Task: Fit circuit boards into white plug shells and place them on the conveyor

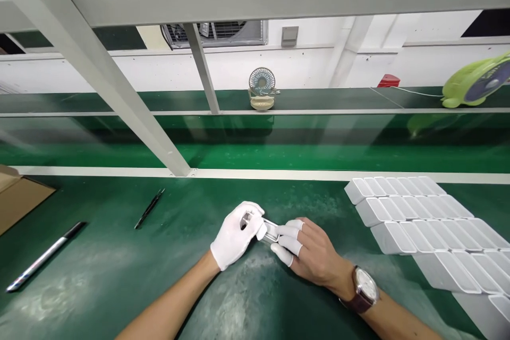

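Observation:
Between my two hands, low over the green tabletop (247, 297), is a small clear-and-white piece (270, 231) with shiny edges; its exact kind I cannot make out. My left hand (237, 235), in a white glove, is closed around the piece's left end, with thumb and fingers partly covering it. On the piece's right end, my right hand (313, 252) has its fingers closed, wearing white finger covers. The fingers hide much of the piece.
Rows of white lidded boxes (422, 231) stand at the right. A black pen (150, 208), a silver marker-like stick (45, 256) and a cardboard box (22, 196) lie at the left. A slanted metal post (119, 90) meets the table's back edge; a small fan (262, 87) stands beyond.

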The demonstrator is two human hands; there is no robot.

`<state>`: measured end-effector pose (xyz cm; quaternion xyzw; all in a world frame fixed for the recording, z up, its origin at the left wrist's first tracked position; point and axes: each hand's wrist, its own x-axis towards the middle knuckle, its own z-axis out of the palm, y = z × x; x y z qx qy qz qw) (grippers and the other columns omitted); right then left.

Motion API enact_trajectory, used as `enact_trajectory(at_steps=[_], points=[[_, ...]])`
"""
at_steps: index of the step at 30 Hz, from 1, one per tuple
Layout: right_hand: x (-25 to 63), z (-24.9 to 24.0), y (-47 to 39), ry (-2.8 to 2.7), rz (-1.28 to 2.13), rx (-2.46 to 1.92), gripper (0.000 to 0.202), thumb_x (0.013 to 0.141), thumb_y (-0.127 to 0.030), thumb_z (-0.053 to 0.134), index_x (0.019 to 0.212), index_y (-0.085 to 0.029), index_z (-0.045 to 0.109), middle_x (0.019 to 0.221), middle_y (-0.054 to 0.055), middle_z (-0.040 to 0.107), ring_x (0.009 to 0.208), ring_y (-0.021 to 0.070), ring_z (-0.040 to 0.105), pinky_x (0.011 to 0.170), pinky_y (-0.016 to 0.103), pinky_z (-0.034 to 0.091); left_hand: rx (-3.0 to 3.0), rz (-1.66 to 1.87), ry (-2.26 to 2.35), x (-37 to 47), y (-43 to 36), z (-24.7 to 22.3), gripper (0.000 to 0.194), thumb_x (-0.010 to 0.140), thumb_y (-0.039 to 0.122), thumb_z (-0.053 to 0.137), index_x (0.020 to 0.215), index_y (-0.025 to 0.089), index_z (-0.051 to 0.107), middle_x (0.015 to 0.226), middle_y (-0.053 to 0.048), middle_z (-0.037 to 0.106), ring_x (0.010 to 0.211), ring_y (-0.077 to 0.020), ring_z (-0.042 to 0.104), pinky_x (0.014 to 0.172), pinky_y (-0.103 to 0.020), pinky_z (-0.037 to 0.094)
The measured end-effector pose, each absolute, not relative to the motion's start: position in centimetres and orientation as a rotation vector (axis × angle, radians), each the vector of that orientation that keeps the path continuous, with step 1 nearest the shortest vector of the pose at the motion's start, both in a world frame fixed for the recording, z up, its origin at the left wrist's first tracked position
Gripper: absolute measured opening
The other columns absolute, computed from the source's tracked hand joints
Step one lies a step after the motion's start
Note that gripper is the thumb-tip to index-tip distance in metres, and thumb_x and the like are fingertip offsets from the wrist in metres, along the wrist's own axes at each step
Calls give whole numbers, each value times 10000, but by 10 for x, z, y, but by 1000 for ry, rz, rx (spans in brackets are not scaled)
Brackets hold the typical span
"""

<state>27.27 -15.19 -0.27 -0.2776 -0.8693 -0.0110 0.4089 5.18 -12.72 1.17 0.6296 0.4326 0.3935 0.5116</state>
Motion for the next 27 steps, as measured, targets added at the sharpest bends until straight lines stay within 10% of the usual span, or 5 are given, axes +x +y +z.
enact_trajectory(at_steps=[27], points=[[263, -4, -163, -2196, -107, -834, 387, 847, -154, 745, 1201, -145, 590, 1136, 136, 725, 951, 276, 656, 822, 468, 557, 1435, 877, 926, 52, -130, 19, 228, 990, 397, 540, 941, 174, 550, 642, 50, 593, 617, -103, 521, 681, -264, 424]])
